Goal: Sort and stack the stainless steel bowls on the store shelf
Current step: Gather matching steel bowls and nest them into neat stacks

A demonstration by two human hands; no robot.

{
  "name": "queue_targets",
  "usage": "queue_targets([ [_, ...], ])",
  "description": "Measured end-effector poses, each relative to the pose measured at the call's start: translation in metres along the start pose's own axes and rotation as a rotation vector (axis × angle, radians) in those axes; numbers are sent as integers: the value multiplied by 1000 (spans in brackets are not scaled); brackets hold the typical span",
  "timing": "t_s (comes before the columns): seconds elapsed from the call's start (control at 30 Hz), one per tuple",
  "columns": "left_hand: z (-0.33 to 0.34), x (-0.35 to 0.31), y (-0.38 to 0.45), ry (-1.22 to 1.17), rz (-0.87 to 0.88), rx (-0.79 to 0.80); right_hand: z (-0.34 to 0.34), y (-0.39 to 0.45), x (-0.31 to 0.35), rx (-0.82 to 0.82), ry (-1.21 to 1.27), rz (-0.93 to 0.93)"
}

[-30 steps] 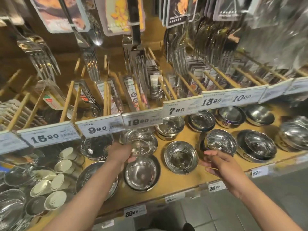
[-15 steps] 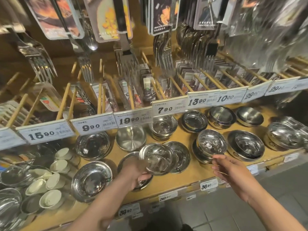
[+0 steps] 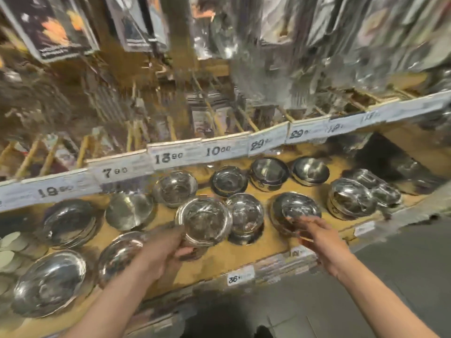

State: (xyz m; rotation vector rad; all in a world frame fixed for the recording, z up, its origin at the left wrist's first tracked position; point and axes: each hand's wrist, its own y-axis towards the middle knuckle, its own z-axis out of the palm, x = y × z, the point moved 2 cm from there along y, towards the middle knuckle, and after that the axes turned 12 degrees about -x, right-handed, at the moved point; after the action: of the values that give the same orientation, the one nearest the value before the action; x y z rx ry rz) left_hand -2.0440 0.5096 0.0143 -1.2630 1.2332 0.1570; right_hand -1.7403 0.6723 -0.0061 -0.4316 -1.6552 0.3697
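Holding a small, shiny round stainless steel bowl [image 3: 203,222] by its rim, left hand [image 3: 158,252] fingers clamped, above shelf's front edge; light, rigid, slippery. Right hand [image 3: 317,236] fingers loose, empty.

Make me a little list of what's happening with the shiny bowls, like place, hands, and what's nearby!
place: wooden store shelf with price tags along the rail above
left hand: holding a steel bowl lifted off the shelf
right hand: fingers open, at the front rim of a bowl stack, not clearly gripping
beside the held bowl: another bowl stack standing on the shelf
back row: more steel bowls, one at
far left: wide shallow bowls, one at
picture: blurry
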Motion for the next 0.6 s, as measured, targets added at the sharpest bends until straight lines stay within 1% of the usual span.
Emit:
queue_targets([
  [0.13, 41, -9, -18, 24, 50, -16, -40, 49, 6, -55, -43, -27],
  [0.33, 83, -19, -43, -27, 42, 20, -72, 98, 12, -13, -165, -123],
  [0.5, 94, -20, -51, -59, 48, -28, -72, 110, 0, 20, -261, -157],
  [0.6, 91, -18, -53, -57, 48, -33, -64, 108, -5, 98, -309, -184],
])
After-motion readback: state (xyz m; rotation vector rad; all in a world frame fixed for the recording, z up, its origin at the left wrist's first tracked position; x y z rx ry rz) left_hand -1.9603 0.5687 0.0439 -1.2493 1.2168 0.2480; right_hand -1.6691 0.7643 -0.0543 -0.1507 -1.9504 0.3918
